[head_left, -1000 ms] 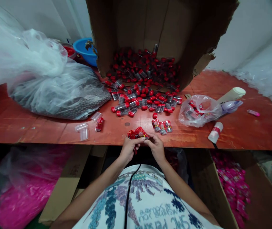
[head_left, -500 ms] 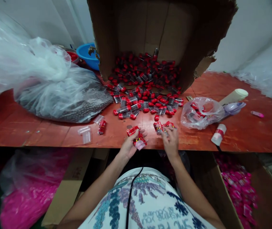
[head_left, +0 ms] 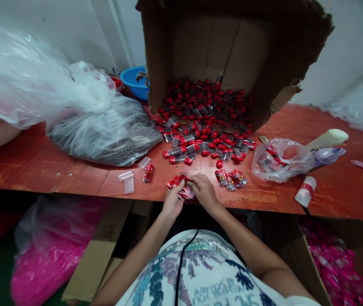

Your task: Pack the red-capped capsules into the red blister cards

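Observation:
At the front edge of the red table (head_left: 41, 165), my left hand (head_left: 172, 201) and my right hand (head_left: 203, 191) are closed together on a small bundle of red packets (head_left: 181, 187). A few more red packets (head_left: 231, 178) lie just right of my right hand. Behind them a heap of red-capped clear tubes (head_left: 205, 140) spills out of a tipped cardboard box (head_left: 226, 42). One red packet (head_left: 148, 173) and some clear little bags (head_left: 127, 180) lie to the left.
A big clear plastic bag of dark beads (head_left: 105, 131) fills the left. A blue bowl (head_left: 133, 80) stands behind it. At the right lie a small plastic bag (head_left: 280, 159), a cream bottle (head_left: 328, 138) and a white roll (head_left: 305, 191). Pink goods sit in a carton (head_left: 334, 263) below.
My right hand came back from the loose packets on its right and joined the left hand on the bundle. The view shifted left.

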The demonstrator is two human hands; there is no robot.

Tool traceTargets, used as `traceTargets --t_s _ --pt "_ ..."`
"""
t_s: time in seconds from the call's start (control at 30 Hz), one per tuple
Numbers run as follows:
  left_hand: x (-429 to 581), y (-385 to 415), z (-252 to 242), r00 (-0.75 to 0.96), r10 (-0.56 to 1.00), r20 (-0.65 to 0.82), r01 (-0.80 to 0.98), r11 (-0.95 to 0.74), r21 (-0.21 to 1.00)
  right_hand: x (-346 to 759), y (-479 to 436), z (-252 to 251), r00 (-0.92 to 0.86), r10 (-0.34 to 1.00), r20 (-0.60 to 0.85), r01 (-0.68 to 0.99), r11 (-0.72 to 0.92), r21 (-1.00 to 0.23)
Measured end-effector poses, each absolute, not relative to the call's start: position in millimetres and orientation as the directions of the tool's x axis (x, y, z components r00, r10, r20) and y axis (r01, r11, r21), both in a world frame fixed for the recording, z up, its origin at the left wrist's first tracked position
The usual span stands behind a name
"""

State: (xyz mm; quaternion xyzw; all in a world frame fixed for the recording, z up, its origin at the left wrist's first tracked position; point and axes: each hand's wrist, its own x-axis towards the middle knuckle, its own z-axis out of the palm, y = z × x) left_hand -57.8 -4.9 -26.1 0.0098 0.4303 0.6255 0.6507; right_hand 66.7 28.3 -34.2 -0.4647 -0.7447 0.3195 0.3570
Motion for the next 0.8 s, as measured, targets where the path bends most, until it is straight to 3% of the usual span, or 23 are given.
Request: traceTargets --t_s 0.17,0.37,0.6,0.8 --pt "-66.1 -1.2 -26.4 -0.186 0.820 -0.541 -0.795 0.198 0.573 55.5 35.6 -35.1 -0.271 0.931 0.245 0.360 0.334 -0.871" --pt "-68.1 -0.7 -30.3 -0.205 0.818 -0.537 -0.792 0.183 0.582 51.9 35.5 -34.4 -0.326 0.917 0.229 0.439 0.362 -0.823" --pt "-72.4 6.3 -29.2 -0.269 0.755 -0.598 -0.797 0.175 0.578 59.7 70.3 -42.3 -0.473 0.835 0.281 0.517 0.522 -0.679" --pt "-79.3 14.6 -21.3 -0.268 0.722 -0.638 -0.805 0.196 0.559 72.0 123.0 -57.1 -0.545 0.790 0.281 0.710 0.613 -0.347"
